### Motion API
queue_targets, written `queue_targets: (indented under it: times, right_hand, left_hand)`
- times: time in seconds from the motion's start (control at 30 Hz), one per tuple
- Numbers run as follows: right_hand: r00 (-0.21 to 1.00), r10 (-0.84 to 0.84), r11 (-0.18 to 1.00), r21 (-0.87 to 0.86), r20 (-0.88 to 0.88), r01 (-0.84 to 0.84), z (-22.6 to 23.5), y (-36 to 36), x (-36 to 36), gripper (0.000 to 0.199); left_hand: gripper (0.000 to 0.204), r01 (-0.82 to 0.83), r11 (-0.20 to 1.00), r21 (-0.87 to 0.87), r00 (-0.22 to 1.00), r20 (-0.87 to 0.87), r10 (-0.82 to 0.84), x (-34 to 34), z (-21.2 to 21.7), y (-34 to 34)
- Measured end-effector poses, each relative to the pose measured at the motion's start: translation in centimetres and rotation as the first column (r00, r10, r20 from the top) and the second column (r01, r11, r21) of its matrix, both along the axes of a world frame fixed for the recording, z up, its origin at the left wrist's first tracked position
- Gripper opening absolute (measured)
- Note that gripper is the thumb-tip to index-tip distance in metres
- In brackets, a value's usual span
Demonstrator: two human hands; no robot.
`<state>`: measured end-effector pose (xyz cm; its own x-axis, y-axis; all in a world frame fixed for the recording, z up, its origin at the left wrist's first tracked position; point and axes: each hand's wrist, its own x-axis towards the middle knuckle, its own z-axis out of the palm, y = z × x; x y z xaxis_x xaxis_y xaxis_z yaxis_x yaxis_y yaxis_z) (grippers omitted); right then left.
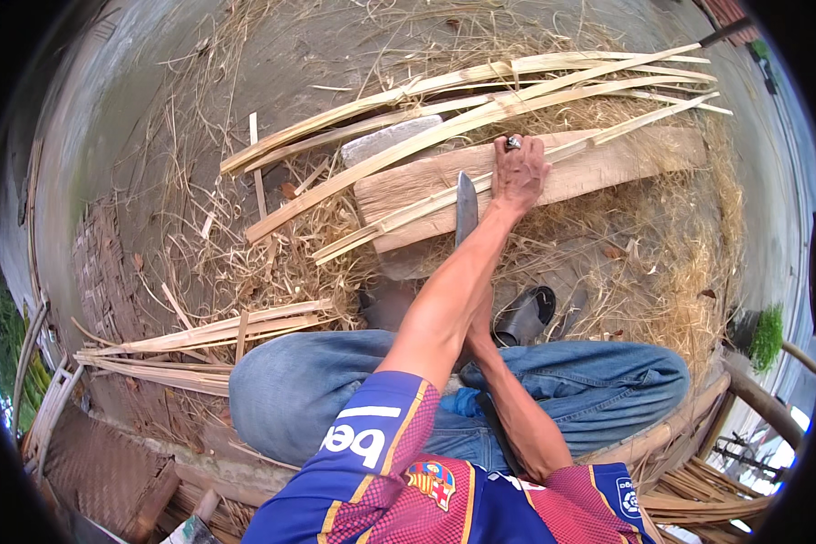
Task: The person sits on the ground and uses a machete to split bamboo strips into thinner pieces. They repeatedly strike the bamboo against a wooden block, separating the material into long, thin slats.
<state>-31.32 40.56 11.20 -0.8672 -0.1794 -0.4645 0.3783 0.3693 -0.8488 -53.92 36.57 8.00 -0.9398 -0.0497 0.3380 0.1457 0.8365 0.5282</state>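
Reaching forward across the wooden board [644, 156], my left hand [519, 174] is closed over pale split bamboo strips [408, 212] and presses them against the wood. A ring sits on one of its fingers. My right hand [478, 337] is mostly covered by my left forearm; it grips a knife [466, 207] below the crossing. The upright blade shows beyond the forearm, its tip on the strips just left of my left hand. A long dark handle [499, 435] runs back beneath my right arm toward my body.
Several long bamboo strips [381, 98] lie across the far side, over a grey stone block [385, 138]. Another bundle [208, 335] rests by my left knee. Shavings [689, 299] cover the ground. A dark sandal [528, 315] is ahead of my bent legs. More strips [698, 494] lie at lower right.
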Motion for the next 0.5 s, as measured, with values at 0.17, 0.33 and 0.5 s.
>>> queue_targets:
  times: [0.17,0.33,0.5]
  right_hand:
    - [0.995,0.094,0.962,-0.254,-0.022,-0.096,1.8,-1.0,3.1,0.06]
    - [0.958,0.224,0.963,-0.194,0.178,-0.189,2.6,-1.7,3.1,0.042]
    - [0.957,0.22,0.965,-0.183,0.189,-0.186,0.2,-0.9,2.5,0.035]
  left_hand:
    - [0.033,-0.012,1.0,0.002,1.0,-0.025,0.012,0.0,-0.3,0.1]
    - [0.032,0.004,1.0,0.02,1.0,-0.024,-0.004,-0.1,-0.7,-0.1]
    - [0.032,0.018,0.997,0.076,0.999,-0.036,-0.016,0.2,-0.4,-0.3]
